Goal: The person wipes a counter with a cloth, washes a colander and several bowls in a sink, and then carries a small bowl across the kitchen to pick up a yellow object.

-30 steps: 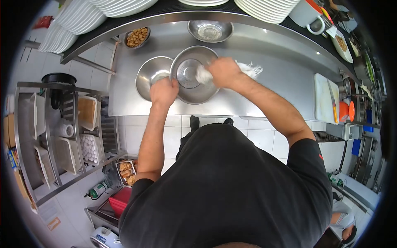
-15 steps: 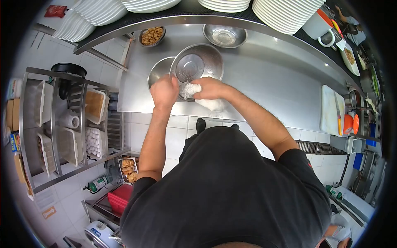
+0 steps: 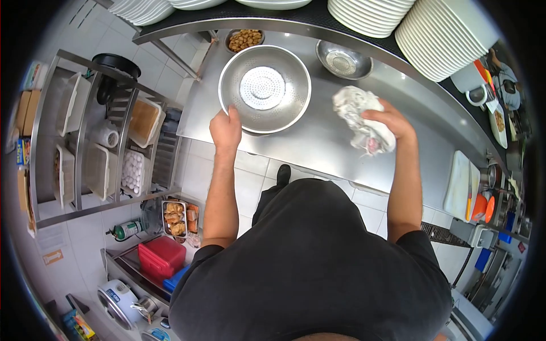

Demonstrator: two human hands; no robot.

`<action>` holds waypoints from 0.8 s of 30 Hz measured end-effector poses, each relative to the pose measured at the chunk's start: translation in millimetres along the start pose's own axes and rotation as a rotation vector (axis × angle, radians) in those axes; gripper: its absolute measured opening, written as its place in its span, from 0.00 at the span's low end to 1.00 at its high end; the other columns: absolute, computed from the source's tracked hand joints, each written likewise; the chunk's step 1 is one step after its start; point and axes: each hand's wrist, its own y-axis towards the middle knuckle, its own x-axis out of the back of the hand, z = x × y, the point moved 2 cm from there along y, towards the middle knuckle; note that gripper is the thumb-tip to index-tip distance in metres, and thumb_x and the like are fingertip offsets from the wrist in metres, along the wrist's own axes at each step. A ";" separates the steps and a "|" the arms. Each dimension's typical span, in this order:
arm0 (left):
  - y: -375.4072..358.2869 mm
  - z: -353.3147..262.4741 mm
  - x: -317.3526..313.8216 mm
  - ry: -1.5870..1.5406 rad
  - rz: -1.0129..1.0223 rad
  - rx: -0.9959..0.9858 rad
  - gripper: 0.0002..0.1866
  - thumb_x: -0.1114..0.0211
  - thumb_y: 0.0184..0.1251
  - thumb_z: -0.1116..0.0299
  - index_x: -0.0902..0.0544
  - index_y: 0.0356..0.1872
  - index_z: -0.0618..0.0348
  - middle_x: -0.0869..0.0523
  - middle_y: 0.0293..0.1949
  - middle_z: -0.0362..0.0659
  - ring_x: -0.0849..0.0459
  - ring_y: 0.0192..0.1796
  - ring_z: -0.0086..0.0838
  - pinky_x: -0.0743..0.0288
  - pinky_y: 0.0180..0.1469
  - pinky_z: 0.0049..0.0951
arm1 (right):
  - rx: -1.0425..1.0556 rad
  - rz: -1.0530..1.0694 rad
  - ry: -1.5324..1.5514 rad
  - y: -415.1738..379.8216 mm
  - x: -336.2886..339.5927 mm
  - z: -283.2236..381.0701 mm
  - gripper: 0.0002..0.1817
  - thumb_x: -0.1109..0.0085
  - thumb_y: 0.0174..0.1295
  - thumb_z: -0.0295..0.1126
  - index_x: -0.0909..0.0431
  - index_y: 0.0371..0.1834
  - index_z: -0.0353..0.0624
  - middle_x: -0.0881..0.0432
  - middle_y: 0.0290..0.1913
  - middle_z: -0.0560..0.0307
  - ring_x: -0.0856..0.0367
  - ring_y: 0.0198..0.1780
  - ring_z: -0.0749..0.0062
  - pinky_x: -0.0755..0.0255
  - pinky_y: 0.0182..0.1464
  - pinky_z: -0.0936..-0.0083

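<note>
left hand (image 3: 226, 129): gripping near rim of the colander (image 3: 264, 89), thumb over the edge, fingers curled under.
colander: steel, perforated centre, on the desk (image 3: 318, 142) toward its left end, sitting over another steel bowl whose rim shows just below it.
right hand (image 3: 389, 122): closed around a crumpled white cloth (image 3: 361, 116), held just above the desk, well apart from colander.
cloth: bunched, whitish with a pinkish spot low down, mostly left of and under the fingers.
desk: stainless, curved, runs left to right.
small bowl (image 3: 344, 59): steel, at back of desk, between colander and cloth, touching neither.
nut bowl (image 3: 245, 40): brown pieces inside, just behind colander.
plates (image 3: 441, 34): white stacks on shelf above desk.
rack (image 3: 85, 142): left of desk, plastic tubs, tray of eggs (image 3: 133, 170).
red box (image 3: 161, 256): on floor level, lower left.
</note>
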 end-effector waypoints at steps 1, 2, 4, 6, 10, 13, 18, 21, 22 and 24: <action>-0.6 4.8 1.2 -0.026 0.006 0.015 0.23 0.47 0.74 0.56 0.14 0.37 0.69 0.13 0.30 0.61 0.14 0.36 0.58 0.22 0.43 0.47 | -0.019 -0.058 0.019 -5.8 10.3 -7.4 0.29 0.29 0.59 0.35 0.23 0.61 0.33 0.15 0.52 0.52 0.16 0.51 0.69 0.23 0.56 0.73; -0.7 10.8 1.0 -0.052 0.013 0.029 0.23 0.46 0.74 0.56 0.14 0.38 0.69 0.13 0.31 0.62 0.13 0.37 0.58 0.22 0.43 0.47 | -0.050 -0.098 0.008 -10.1 18.8 -14.9 0.29 0.30 0.59 0.35 0.23 0.62 0.33 0.15 0.52 0.52 0.16 0.50 0.69 0.23 0.55 0.72; -0.1 27.7 -0.9 -0.120 0.044 0.091 0.23 0.45 0.74 0.55 0.14 0.38 0.71 0.13 0.30 0.62 0.13 0.36 0.55 0.22 0.44 0.45 | -0.115 -0.186 -0.008 -17.9 35.1 -32.1 0.29 0.30 0.60 0.36 0.24 0.62 0.33 0.15 0.52 0.52 0.16 0.50 0.68 0.22 0.55 0.72; 4.1 54.2 -9.3 -0.207 0.101 0.179 0.24 0.44 0.73 0.55 0.15 0.38 0.73 0.13 0.30 0.62 0.12 0.35 0.50 0.22 0.44 0.43 | -0.123 -0.202 -0.024 -22.6 49.9 -47.8 0.29 0.31 0.61 0.37 0.25 0.63 0.33 0.15 0.52 0.52 0.16 0.50 0.67 0.22 0.54 0.71; 11.9 119.9 -30.4 -0.292 0.244 0.426 0.23 0.38 0.70 0.58 0.16 0.32 0.76 0.15 0.25 0.48 0.21 0.28 0.30 0.27 0.36 0.36 | -0.083 -0.340 0.101 -50.1 71.1 -69.5 0.29 0.32 0.62 0.39 0.24 0.62 0.32 0.15 0.52 0.52 0.16 0.49 0.67 0.22 0.52 0.71; 16.4 136.3 -40.9 -0.277 0.286 0.400 0.24 0.37 0.68 0.56 0.16 0.28 0.74 0.16 0.23 0.48 0.21 0.27 0.30 0.28 0.34 0.36 | -0.065 -0.491 0.206 -73.2 82.9 -83.3 0.29 0.32 0.62 0.40 0.24 0.61 0.32 0.15 0.51 0.51 0.15 0.48 0.67 0.21 0.51 0.71; 35.3 122.7 -40.4 0.160 0.380 0.218 0.29 0.37 0.65 0.49 0.18 0.21 0.73 0.18 0.19 0.54 0.18 0.26 0.37 0.25 0.36 0.41 | -0.218 -0.840 0.076 -96.3 95.4 -126.4 0.31 0.30 0.61 0.40 0.24 0.62 0.31 0.15 0.51 0.47 0.14 0.47 0.63 0.20 0.48 0.70; 49.0 163.1 -62.8 -0.055 0.575 0.362 0.25 0.38 0.66 0.53 0.21 0.24 0.71 0.22 0.16 0.46 0.24 0.19 0.32 0.31 0.25 0.38 | -0.290 -1.098 -0.202 -92.9 135.3 -238.3 0.36 0.31 0.61 0.47 0.26 0.65 0.32 0.15 0.53 0.43 0.16 0.56 0.54 0.24 0.58 0.65; 49.2 169.7 -69.4 -0.211 0.640 0.472 0.22 0.38 0.66 0.55 0.22 0.26 0.69 0.24 0.15 0.44 0.27 0.17 0.30 0.35 0.22 0.36 | -0.297 -1.169 -0.325 -92.5 143.1 -265.0 0.37 0.31 0.60 0.48 0.26 0.66 0.33 0.15 0.54 0.42 0.17 0.58 0.52 0.25 0.61 0.64; 42.6 174.3 -69.1 -0.382 0.672 0.602 0.17 0.38 0.66 0.58 0.24 0.29 0.66 0.28 0.15 0.39 0.33 0.14 0.25 0.43 0.17 0.32 | -0.313 -1.281 -0.495 -76.9 114.7 -258.0 0.40 0.34 0.59 0.55 0.28 0.70 0.39 0.19 0.61 0.41 0.21 0.63 0.46 0.30 0.67 0.60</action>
